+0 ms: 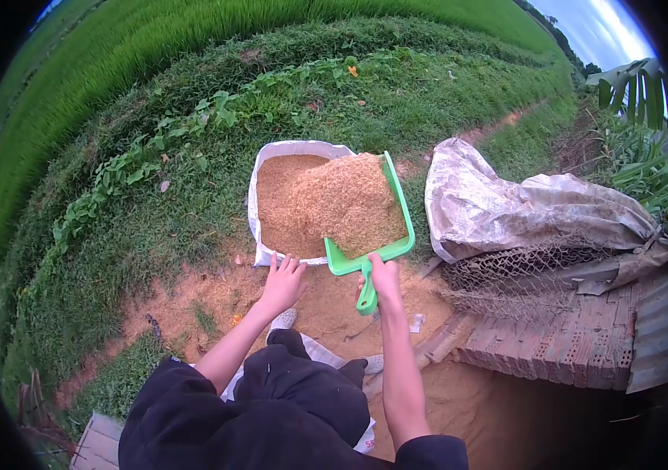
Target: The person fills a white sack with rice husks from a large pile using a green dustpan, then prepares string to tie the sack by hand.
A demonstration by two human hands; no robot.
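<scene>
My right hand (383,280) grips the handle of a green plastic dustpan (347,265) heaped with tan rice husks (347,202). The pan hangs over the right side of an open white sack (258,188) that is nearly full of the same husks. On the near rim of the sack rests my left hand (282,285), fingers spread and holding nothing. Both arms reach forward from my crouched body in dark clothes.
Husks are spilled on the bare soil around the sack. A crumpled tarp (506,205) over wire mesh (506,278) lies to the right, beside a stack of bricks (577,345). Grass slopes and a green field surround the spot.
</scene>
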